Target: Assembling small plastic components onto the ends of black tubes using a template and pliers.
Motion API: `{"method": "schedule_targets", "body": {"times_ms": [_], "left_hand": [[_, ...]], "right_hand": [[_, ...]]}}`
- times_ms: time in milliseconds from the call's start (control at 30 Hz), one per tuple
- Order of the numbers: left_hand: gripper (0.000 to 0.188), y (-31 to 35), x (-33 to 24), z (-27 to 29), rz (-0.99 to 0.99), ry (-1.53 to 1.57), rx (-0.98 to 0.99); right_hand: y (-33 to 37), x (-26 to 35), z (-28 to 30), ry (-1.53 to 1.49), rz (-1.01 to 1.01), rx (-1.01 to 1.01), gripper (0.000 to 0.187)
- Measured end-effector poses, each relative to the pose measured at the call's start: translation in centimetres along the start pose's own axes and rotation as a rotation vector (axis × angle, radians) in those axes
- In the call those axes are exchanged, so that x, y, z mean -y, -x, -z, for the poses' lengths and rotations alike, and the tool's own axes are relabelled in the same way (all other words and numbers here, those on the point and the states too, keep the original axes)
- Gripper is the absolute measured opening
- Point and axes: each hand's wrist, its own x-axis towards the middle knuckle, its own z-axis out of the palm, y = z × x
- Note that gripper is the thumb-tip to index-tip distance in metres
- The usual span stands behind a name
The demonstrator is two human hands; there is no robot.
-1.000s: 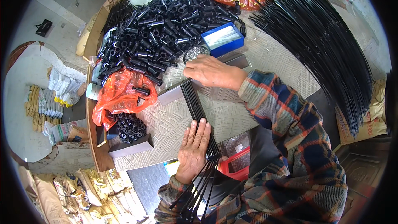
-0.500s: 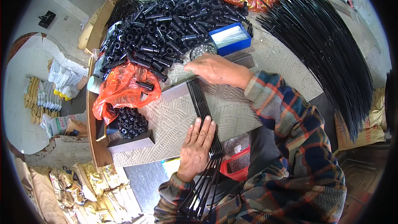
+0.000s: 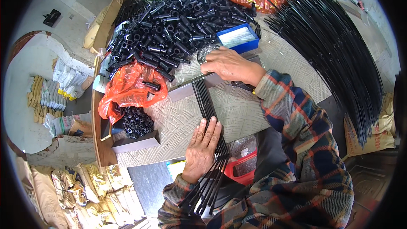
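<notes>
My left hand (image 3: 200, 150) lies flat with fingers stretched out, pressing on a row of thin black rods (image 3: 205, 101). The rods lie side by side; their far ends meet a grey metal bar (image 3: 182, 92), and their near ends fan out over the table edge toward my lap. Above the bar, my right hand (image 3: 233, 64) is closed, thumb and fingers pinched near the rods' far ends. Whatever the pinch holds is too small to make out. Just beyond those fingers stands a round dish (image 3: 206, 53) of small shiny metal pieces.
A heap of black tubular parts (image 3: 169, 29) covers the far left. Near it are a blue box (image 3: 248, 46) of thin white strips, a red plastic bag (image 3: 135, 85) and small black rings (image 3: 137, 123). Long black rods (image 3: 335, 55) lie at right; another metal bar (image 3: 137, 142) sits front left.
My right hand has shifted a little to the right along the metal bar, uncovering more of it. My left hand stays flat on the rods. The whole view has shifted slightly.
</notes>
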Motion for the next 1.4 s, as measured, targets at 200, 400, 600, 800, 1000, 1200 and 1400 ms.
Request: {"method": "schedule_targets", "body": {"times_ms": [200, 400, 600, 800, 1000, 1200, 1400], "left_hand": [[0.071, -0.1, -0.2, -0.1, 0.021, 0.020, -0.008], [0.072, -0.3, -0.5, 0.2, 0.027, 0.026, -0.022], [0.066, -0.6, -0.3, 0.2, -0.023, 0.001, -0.044], [0.058, -0.8, 0.6, -1.0, -0.012, -0.020, -0.146], [0.054, -0.3, 0.0, -0.3, 0.000, 0.006, -0.180], [0.056, -0.1, 0.1, -1.6, -0.047, 0.025, -0.224], [0.097, -0.7, -1.2, -0.3, -0.090, 0.002, -0.222]], "right_hand": [[-0.3, -0.3, -1.1, 0.061, -0.015, -0.079, 0.007], [-1.0, -0.2, -1.9, -0.102, 0.030, -0.132, 0.006], [-0.2, -0.4, 0.2, 0.149, -0.016, -0.014, 0.009], [0.2, -3.3, 3.4, 0.269, -0.208, -0.286, 0.008], [0.5, -7.1, 6.2, 0.346, -0.350, 0.161, 0.007], [1.3, -8.1, 7.1, 0.283, -0.329, -0.020, 0.006], [4.4, 2.5, 10.4, -0.864, -0.598, -0.299, 0.007]]}}
